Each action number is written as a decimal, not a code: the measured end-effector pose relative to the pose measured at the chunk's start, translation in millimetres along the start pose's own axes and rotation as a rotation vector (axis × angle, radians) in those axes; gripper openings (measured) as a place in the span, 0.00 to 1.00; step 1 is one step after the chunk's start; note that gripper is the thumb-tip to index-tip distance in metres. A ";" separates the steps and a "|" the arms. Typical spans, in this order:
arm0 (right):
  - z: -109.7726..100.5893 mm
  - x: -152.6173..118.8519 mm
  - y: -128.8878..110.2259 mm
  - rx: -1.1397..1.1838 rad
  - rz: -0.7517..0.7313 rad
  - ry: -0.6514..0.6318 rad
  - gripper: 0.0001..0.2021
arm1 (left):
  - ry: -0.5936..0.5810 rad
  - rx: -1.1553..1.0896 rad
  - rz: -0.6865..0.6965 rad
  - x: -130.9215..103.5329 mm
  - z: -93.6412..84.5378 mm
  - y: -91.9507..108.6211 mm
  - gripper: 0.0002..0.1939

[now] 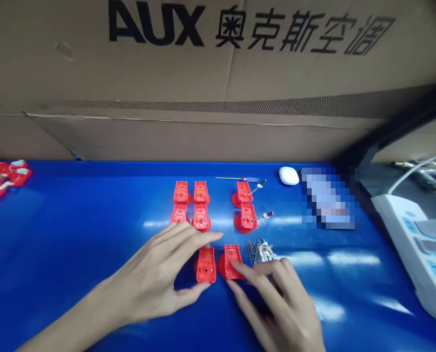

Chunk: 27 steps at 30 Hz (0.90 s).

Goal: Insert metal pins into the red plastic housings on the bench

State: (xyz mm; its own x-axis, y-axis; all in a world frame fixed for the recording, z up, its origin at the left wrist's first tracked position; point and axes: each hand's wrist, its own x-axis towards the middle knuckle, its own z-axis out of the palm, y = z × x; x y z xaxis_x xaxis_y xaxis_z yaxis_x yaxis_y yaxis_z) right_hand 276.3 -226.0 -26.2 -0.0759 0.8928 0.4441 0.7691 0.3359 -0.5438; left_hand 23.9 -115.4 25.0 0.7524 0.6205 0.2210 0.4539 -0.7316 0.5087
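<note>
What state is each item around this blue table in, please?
Left hand: thumb and fingers around left near red housing
Right hand: thumb and index finger on right near red housing
Four far-left red housings: grouped, one partly covered
Two far-right red housings: each with slim rod leaning out
Screwdriver: lying flat
Metal pieces: loosely heaped
White rounded case: lying flat
Power strip: on or off unclear

Before you, a glossy blue bench (74, 244) catches streaks of white light (353, 257), backed by brown cardboard (93, 73) printed in black, with a dark perforated strip (203, 106) running across it, while a dark bar (404, 120) slants up along your right.
</note>
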 end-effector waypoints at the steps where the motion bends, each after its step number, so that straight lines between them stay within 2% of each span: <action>1: 0.6 -0.6 1.0 -0.008 0.002 -0.002 0.14 | 0.000 -0.011 0.003 -0.1 0.2 -0.4 0.35; 7: 2.4 -2.7 6.5 -0.007 0.000 -0.017 0.14 | 0.029 -0.141 0.016 2.1 -7.5 -1.5 0.36; 11: 0.7 4.1 8.1 -0.070 -0.028 -0.034 0.13 | 0.167 -0.220 -0.003 10.2 -18.5 -1.9 0.37; 15: 0.9 17.4 9.8 -0.193 -0.127 -0.026 0.12 | 0.281 -0.139 -0.056 36.0 -26.2 -3.4 0.36; 18: 2.9 27.3 12.1 -0.266 -0.160 -0.030 0.12 | 0.261 -0.069 -0.062 67.6 -28.5 -6.0 0.36; 22: 3.1 39.9 13.1 -0.349 -0.157 -0.044 0.12 | 0.163 -0.009 -0.111 107.8 -27.4 -15.2 0.38; 27: 0.6 52.2 12.7 -0.359 -0.196 -0.106 0.12 | 0.084 -0.027 -0.153 132.2 -23.8 -35.6 0.37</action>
State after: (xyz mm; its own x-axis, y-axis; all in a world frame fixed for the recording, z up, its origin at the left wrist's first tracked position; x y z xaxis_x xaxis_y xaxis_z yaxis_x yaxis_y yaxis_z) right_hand 281.7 -174.9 -10.3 -0.2927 0.8547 0.4287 0.9045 0.3930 -0.1658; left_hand 95.8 -0.6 55.8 0.6329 0.7460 0.2072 0.5460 -0.6197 0.5638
